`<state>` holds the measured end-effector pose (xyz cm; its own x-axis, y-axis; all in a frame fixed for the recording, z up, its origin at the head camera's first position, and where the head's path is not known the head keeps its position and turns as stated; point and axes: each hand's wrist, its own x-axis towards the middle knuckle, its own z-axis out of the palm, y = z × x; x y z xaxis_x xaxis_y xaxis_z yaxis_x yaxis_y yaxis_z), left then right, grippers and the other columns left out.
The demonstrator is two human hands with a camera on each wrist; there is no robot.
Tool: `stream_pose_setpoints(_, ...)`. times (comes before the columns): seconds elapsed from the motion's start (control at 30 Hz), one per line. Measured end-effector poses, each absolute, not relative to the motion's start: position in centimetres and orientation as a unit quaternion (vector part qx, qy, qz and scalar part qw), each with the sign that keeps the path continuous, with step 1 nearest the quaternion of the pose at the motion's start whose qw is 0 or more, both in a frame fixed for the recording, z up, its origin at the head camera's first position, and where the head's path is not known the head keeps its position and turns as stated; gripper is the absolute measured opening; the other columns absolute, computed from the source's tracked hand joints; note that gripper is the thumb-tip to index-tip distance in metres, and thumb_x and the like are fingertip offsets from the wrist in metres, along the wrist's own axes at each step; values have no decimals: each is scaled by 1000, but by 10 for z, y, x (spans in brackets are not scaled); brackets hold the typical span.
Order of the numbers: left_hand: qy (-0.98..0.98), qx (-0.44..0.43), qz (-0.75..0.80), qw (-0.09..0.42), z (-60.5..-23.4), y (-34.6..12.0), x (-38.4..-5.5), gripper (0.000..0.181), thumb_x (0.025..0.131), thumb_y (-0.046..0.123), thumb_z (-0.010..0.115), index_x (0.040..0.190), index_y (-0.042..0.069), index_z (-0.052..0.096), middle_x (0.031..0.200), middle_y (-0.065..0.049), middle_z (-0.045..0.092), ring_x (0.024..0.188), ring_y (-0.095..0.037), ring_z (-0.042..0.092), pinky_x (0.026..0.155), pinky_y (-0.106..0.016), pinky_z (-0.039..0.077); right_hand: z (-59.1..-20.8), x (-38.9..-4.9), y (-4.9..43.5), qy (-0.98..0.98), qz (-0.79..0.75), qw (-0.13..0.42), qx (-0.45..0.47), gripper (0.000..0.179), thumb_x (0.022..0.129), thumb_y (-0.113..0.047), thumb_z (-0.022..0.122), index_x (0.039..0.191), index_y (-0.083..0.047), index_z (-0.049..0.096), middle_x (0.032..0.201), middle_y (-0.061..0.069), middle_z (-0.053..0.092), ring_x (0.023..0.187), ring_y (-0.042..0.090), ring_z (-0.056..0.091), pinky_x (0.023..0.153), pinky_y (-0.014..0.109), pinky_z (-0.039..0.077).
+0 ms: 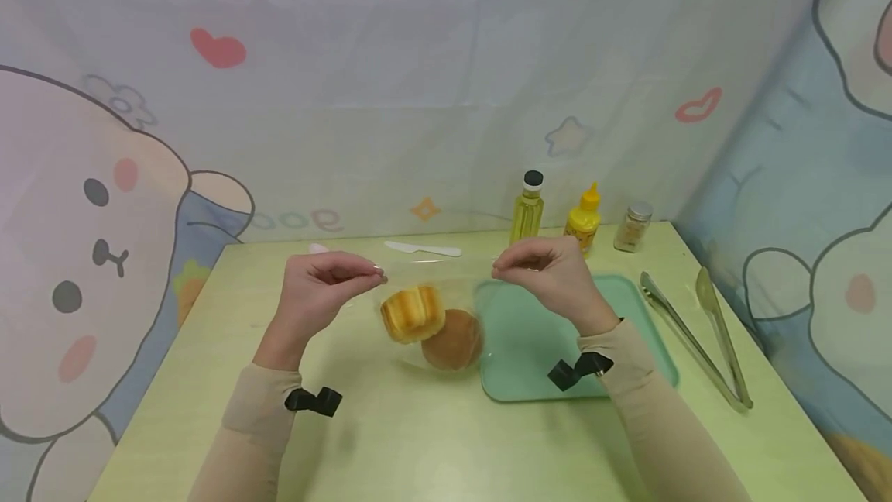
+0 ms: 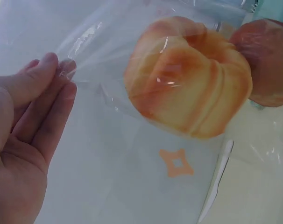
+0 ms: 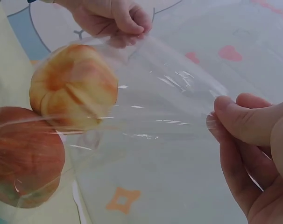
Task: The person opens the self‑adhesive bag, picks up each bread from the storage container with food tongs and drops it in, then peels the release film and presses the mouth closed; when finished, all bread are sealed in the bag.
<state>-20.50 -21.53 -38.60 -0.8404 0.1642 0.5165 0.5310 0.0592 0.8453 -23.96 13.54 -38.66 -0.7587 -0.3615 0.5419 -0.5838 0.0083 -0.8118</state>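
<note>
A clear plastic bag (image 3: 167,105) hangs stretched between both hands, held up by its top corners. The left hand (image 1: 324,289) pinches one corner between thumb and fingertips; the right hand (image 1: 554,281) pinches the other the same way. Inside the bag are two breads: a golden, ridged bun (image 2: 188,79) toward the left, and a round brown bun (image 1: 453,341) beside it, lower and to the right. In the head view the golden bun partly overlaps the brown one, and the bag's edge overlaps the left side of the green tray (image 1: 536,378).
A pair of metal tongs (image 1: 721,343) lies right of the tray. Along the back of the table stand an oil bottle (image 1: 527,215), a yellow squeeze bottle (image 1: 584,219) and a spice jar (image 1: 632,228). A white plastic knife (image 1: 423,249) lies near the back edge.
</note>
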Motion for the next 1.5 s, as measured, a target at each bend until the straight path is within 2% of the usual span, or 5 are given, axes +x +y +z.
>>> stream_pose_setpoints(0.3,-720,-243,-609,227,-384,-206,-208,25,81,-17,81,103,-6,78,87,-7,81,77,-11,78,61,-19,56,-386,-241,135,-715,599,125,339,14,87,11,79,89,-3,82,89,17,77,80,14,75,74,29,63)
stream_pose_setpoints(0.63,-667,-288,-681,92,-400,-188,-208,17,110,7,53,104,-6,45,116,-15,78,109,-25,76,98,-38,59,-387,-239,126,-790,528,95,298,12,96,-7,76,105,-5,69,101,7,70,88,18,70,79,33,61)
stream_pose_setpoints(0.83,-673,-300,-673,65,-400,-169,-205,18,115,12,39,106,-2,32,126,-30,70,116,-32,74,100,-40,58,-383,-236,101,-811,378,228,384,41,91,-20,83,125,-4,67,122,9,68,110,24,67,93,43,57)
stream_pose_setpoints(1.23,-650,-371,-663,0,-400,-154,-198,34,113,18,48,132,-9,47,133,-40,61,133,-31,63,112,-40,50,-374,-223,57,-822,247,319,403,39,86,-44,88,103,-11,76,96,2,75,75,16,67,64,28,55)
stream_pose_setpoints(1.5,-695,-324,-642,26,-402,-159,-193,42,116,22,39,142,-1,63,135,-20,70,122,-23,71,96,-41,60,-379,-222,62,-833,243,316,384,38,80,-49,91,88,-15,75,82,-4,72,62,10,63,54,22,48)
